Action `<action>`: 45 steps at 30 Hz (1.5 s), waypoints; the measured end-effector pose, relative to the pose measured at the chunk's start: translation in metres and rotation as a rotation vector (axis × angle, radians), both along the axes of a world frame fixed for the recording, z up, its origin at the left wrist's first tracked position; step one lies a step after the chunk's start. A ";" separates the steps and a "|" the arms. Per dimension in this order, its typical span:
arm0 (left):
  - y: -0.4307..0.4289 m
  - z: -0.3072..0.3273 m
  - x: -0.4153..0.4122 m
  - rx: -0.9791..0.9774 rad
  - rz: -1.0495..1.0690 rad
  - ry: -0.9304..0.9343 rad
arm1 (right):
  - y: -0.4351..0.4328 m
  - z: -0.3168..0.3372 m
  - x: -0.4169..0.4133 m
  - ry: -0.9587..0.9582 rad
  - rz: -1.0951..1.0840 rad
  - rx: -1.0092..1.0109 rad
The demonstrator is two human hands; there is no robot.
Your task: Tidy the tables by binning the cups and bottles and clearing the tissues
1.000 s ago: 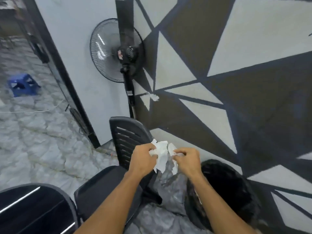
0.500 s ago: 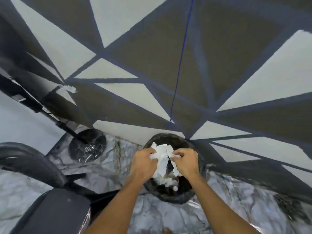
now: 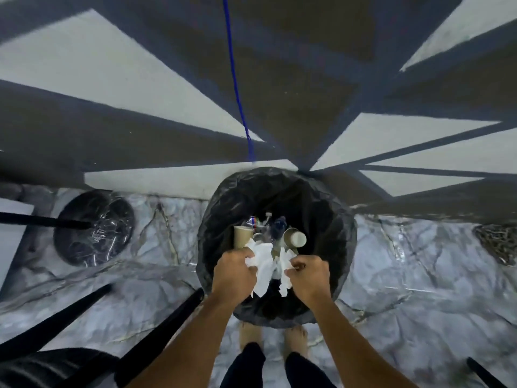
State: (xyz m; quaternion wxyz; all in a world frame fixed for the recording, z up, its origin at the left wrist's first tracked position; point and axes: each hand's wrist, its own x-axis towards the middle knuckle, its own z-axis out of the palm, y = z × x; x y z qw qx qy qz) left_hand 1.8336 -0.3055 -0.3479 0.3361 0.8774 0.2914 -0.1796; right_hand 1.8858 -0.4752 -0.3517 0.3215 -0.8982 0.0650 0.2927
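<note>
Tissues: crumpled white wads, hung over bin mouth.
Grip: left hand and right hand each clenched a wad.
Handling: judged light, soft, tearable; best pinched at bunched folds.

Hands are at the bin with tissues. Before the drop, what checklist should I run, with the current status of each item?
1. Tissues gripped by left hand and right hand: ok.
2. Both hands above the bin mouth: ok.
3. Bin mouth open, nothing covering it: ok.
4. Room above the paper cups and bottles inside: ok.
5. Tables cleared of tissues: cannot tell, out of view.
</note>
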 end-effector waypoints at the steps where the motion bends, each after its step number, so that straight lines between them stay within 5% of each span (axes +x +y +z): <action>1: -0.001 -0.022 0.003 -0.007 -0.011 0.009 | 0.001 -0.021 0.001 0.010 0.006 -0.022; 9: -0.008 -0.166 0.028 0.212 -0.171 0.081 | 0.023 -0.165 0.008 0.065 0.110 -0.062; 16: -0.002 -0.205 0.026 0.022 -0.263 0.267 | 0.024 -0.182 0.019 0.213 0.349 -0.233; 26: 0.010 -0.119 0.041 0.083 -0.255 0.122 | 0.017 -0.102 0.036 0.112 0.334 -0.154; 45: -0.029 0.176 -0.069 -0.011 -0.245 0.006 | -0.058 0.171 -0.056 0.064 0.412 -0.068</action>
